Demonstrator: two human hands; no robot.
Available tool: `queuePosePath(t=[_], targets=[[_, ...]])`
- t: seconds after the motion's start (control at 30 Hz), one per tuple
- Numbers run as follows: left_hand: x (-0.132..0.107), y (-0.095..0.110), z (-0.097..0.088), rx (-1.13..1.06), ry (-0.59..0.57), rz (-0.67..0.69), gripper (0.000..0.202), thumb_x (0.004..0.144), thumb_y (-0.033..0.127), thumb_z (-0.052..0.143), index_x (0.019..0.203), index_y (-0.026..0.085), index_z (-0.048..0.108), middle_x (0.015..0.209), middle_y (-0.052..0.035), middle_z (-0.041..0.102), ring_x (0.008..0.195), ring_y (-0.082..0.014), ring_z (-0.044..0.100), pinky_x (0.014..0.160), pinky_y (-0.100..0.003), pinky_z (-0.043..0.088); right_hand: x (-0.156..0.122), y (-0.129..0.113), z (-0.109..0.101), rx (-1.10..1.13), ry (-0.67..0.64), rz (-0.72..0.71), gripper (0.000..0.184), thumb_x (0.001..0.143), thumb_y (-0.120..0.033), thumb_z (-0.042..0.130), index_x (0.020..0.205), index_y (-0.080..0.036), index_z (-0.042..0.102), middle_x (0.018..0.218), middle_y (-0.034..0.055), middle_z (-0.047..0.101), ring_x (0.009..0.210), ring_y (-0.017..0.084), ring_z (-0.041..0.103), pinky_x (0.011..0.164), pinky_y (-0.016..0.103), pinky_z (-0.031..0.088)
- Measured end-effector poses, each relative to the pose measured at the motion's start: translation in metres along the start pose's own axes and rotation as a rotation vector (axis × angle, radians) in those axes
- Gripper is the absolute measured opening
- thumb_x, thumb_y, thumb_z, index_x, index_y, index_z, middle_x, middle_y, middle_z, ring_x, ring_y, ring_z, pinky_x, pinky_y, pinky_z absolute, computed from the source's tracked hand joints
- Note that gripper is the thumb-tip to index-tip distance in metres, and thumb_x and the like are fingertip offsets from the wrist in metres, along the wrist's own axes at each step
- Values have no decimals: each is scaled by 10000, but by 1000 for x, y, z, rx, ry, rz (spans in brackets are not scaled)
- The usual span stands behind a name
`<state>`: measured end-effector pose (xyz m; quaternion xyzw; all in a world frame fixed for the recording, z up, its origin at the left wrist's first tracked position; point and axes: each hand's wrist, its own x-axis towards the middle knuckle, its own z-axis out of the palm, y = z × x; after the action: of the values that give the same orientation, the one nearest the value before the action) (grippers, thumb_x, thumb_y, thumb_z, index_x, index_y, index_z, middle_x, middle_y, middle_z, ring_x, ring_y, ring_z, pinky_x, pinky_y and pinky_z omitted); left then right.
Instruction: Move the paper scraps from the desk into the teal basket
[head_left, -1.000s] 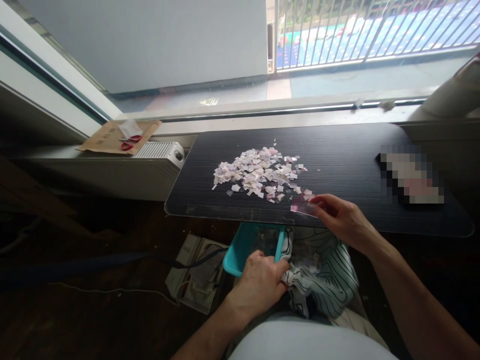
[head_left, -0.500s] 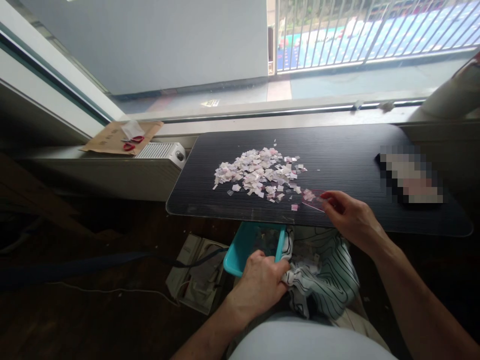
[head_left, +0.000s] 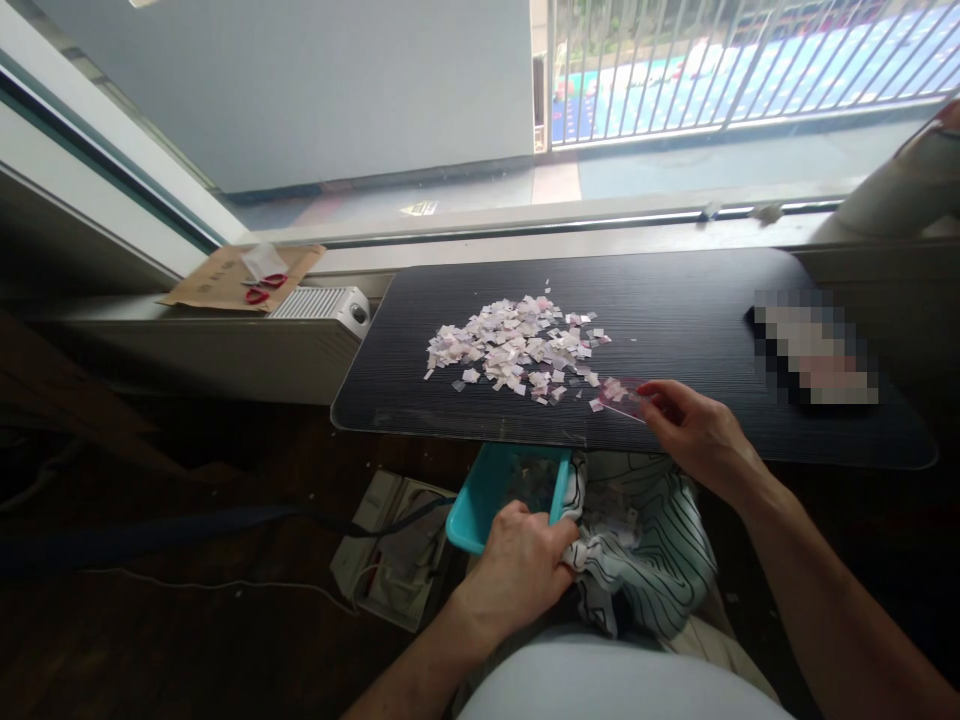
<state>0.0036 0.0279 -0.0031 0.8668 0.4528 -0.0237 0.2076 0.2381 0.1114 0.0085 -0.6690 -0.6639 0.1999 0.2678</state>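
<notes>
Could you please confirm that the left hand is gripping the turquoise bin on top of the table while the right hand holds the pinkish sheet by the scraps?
Not quite: the head view shows the bin off the table, at its near edge, not on top. The left hand does grip it, and the right hand holds the sheet by the scraps.

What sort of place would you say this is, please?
Probably an indoor room, perhaps a home or small workroom, beside a large window. What looks like a white radiator sits by it, a dark tabletop bears a heap of small pieces, and a railing shows outdoors.
</notes>
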Motion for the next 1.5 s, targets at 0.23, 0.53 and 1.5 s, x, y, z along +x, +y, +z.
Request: queuePosePath(t=[0.23, 0.53, 1.5], targets=[[1, 0, -1, 1, -10, -6, 61, 787, 264, 573, 816, 218, 600, 680, -1, 640, 655, -187, 594, 720, -311, 388, -2, -2, 1, 4, -12, -11, 245, 806, -363, 529, 974, -222, 640, 684, -12, 631, 564, 122, 548, 568, 247, 414], [2, 0, -3, -3, -25, 6, 65, 785, 255, 570, 822, 213, 604, 677, -6, 641, 653, -186, 597, 717, -308, 387, -7, -5, -6, 6, -73, -17, 218, 790, -339, 539, 944, -234, 651, 673, -25, 636, 544, 109, 542, 560, 231, 417], [4, 1, -10, 35, -45, -13, 68, 809, 258, 556, 823, 212, 604, 695, -7, 650, 680, -192, 606, 702, -307, 382, -20, 7, -22, -11, -191, -31, 194, 790, -355, 548, 895, -238, 662, 634, -21, 635, 509, 118, 528, 481, 227, 405]])
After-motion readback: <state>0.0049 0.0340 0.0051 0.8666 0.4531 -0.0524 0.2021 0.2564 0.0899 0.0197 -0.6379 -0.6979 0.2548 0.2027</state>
